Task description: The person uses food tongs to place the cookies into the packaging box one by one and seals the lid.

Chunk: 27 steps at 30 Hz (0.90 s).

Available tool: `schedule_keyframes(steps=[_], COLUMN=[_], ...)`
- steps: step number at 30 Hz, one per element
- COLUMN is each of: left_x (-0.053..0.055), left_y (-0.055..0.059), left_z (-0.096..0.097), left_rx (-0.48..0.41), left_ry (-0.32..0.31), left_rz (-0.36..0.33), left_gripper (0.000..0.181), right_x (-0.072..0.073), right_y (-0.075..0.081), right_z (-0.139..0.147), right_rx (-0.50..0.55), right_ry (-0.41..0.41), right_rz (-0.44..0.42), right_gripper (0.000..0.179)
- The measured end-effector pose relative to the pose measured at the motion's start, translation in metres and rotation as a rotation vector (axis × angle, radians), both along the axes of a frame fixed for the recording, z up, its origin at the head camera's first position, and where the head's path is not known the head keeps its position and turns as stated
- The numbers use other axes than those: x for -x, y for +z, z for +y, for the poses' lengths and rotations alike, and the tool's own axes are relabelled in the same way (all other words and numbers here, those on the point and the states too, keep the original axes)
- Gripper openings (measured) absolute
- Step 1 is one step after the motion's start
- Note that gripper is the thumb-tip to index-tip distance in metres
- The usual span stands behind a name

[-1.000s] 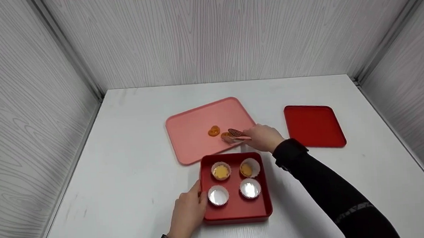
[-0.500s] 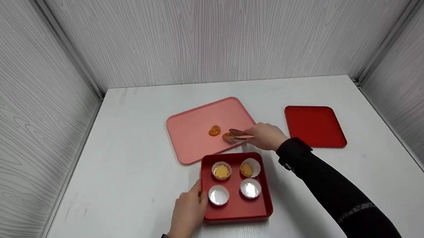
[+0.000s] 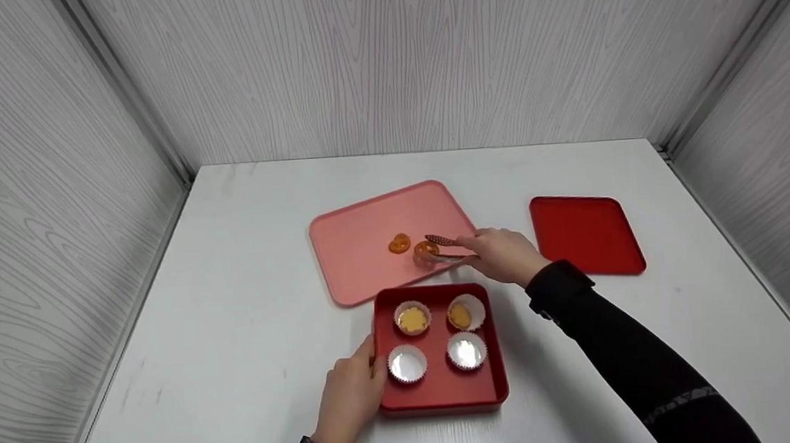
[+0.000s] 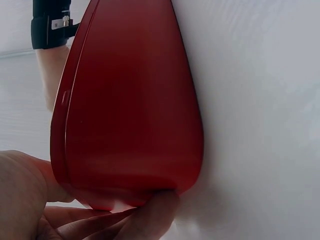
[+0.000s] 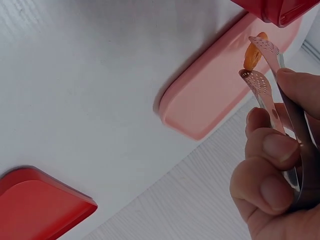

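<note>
My right hand [image 3: 506,255] grips metal tongs [image 5: 270,95] with perforated tips. An orange-brown, pretzel-like biscuit [image 5: 253,54] stands on edge between the tips, over the pink tray [image 3: 353,224]; in the head view this biscuit [image 3: 427,248] overlaps the lower tip. Another such biscuit [image 3: 399,243] lies flat to its left. My left hand [image 3: 351,391] grips the left wall of a red box [image 3: 442,392], its fingers against the outside [image 4: 135,125]. Inside stand white paper cups in two rows. The far-left cup [image 3: 413,317] and far-right cup [image 3: 466,312] each contain a yellow piece.
A red tray [image 3: 587,236] lies right of the pink tray, beyond my right forearm. The red box stands right in front of the pink tray's near edge. Grey wood-grain walls [image 3: 384,62] enclose the white table [image 3: 238,357] at the back and sides.
My right hand and tongs have shifted slightly right. The biscuit at the tongs has tilted up, showing more of its face. My left hand and the red box have stayed put.
</note>
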<state>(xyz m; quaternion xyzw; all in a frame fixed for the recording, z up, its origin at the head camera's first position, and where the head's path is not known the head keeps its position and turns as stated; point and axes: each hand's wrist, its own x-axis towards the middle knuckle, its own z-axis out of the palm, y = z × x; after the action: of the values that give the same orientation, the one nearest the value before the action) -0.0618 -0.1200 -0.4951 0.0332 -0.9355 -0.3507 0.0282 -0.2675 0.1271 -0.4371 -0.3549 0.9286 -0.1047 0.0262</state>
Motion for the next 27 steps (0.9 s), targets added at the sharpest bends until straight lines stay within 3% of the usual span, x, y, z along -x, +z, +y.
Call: schedule_keyframes(steps=[9,15,27], left_x=[-0.001,-0.002,-0.003], left_y=[-0.001,0.0,0.003], left_z=[-0.001,-0.002,-0.006], left_rx=[-0.001,0.001,0.005], left_ry=[-0.011,-0.015,-0.012], left_rz=[0.018,0.012,-0.01], left_gripper=[0.023,0.021,0.021], right_x=[-0.022,-0.048,-0.096], right_y=[0.011,0.026,0.046], right_z=[0.023,0.043,0.074], right_rx=[0.127,0.121,0.092], right_ry=[0.12,0.16,0.264], right_rz=[0.172,0.252,0.296], right_gripper=[0.037,0.043,0.046])
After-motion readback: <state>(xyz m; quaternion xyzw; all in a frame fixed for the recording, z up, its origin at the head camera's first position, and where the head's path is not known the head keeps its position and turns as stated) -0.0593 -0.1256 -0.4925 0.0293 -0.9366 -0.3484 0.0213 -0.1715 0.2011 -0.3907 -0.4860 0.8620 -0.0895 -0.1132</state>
